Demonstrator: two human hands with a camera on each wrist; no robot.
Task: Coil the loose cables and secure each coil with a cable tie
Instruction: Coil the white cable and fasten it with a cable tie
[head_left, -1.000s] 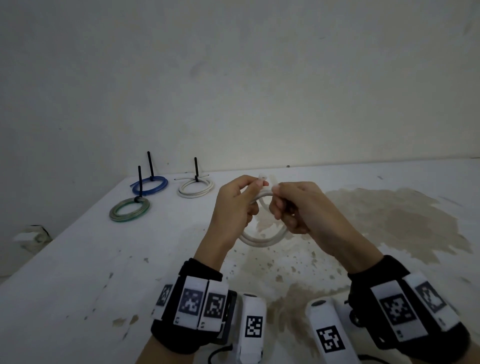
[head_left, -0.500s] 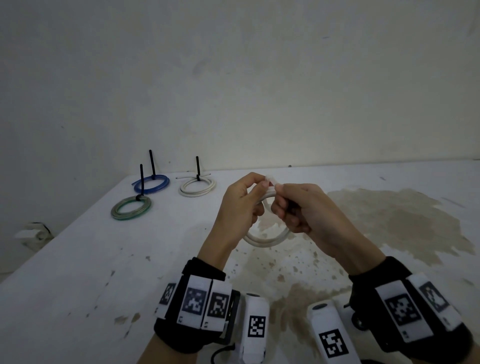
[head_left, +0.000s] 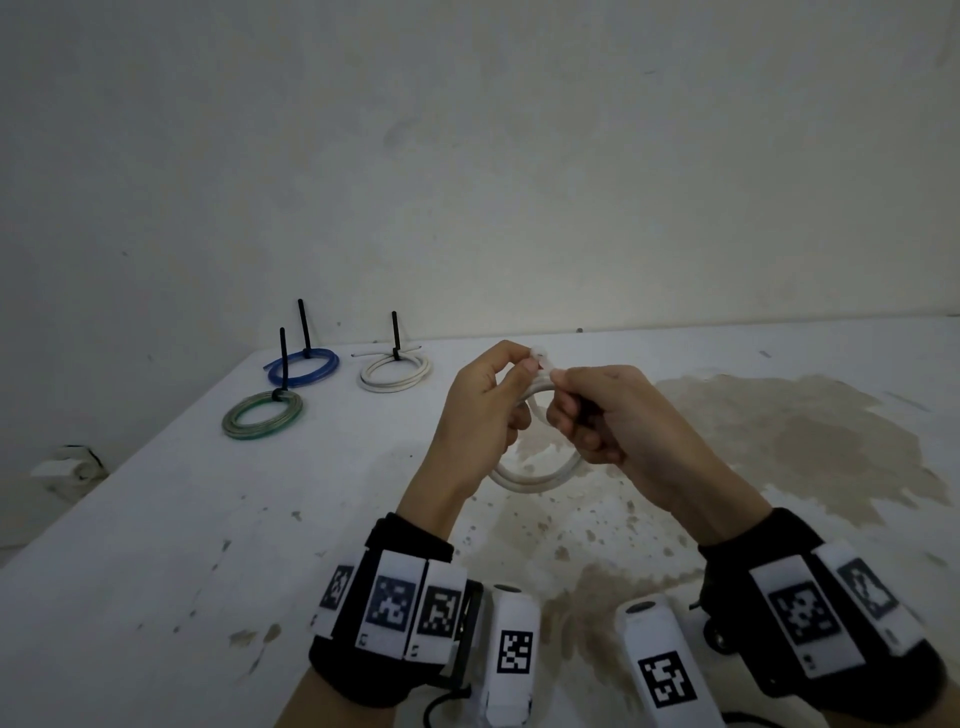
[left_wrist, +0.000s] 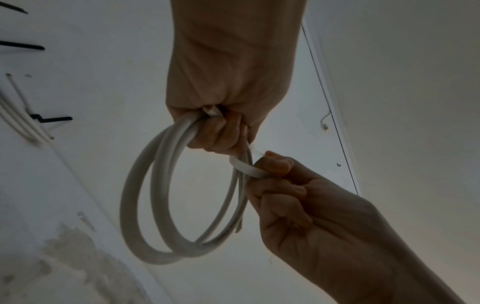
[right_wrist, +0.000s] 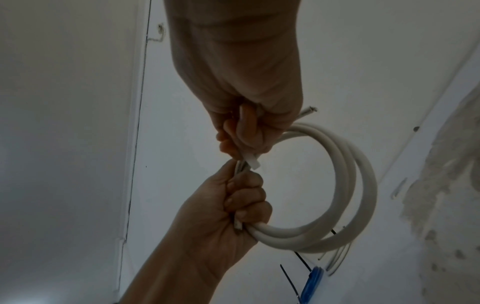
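A white cable coil (head_left: 540, 475) hangs above the table, held up between both hands. My left hand (head_left: 511, 374) grips the top of the coil (left_wrist: 135, 205), fingers curled round the bundled strands. My right hand (head_left: 563, 395) pinches a white cable tie (left_wrist: 246, 168) that wraps across the strands just beside the left fingers. In the right wrist view the tie strip (right_wrist: 249, 156) runs out from the right fingers toward the left hand (right_wrist: 241, 205), and the coil (right_wrist: 363, 195) hangs to the right. A cut cable end sticks out past the right hand.
Three tied coils lie at the table's far left: a blue coil (head_left: 304, 366), a green coil (head_left: 262, 415) and a white coil (head_left: 395, 371), each with a black tie tail standing up. The white table (head_left: 156, 545) is stained at the right; its left edge drops off.
Both hands keep their hold on the coil and tie at about the same height. The right fingers have shifted slightly along the tie.
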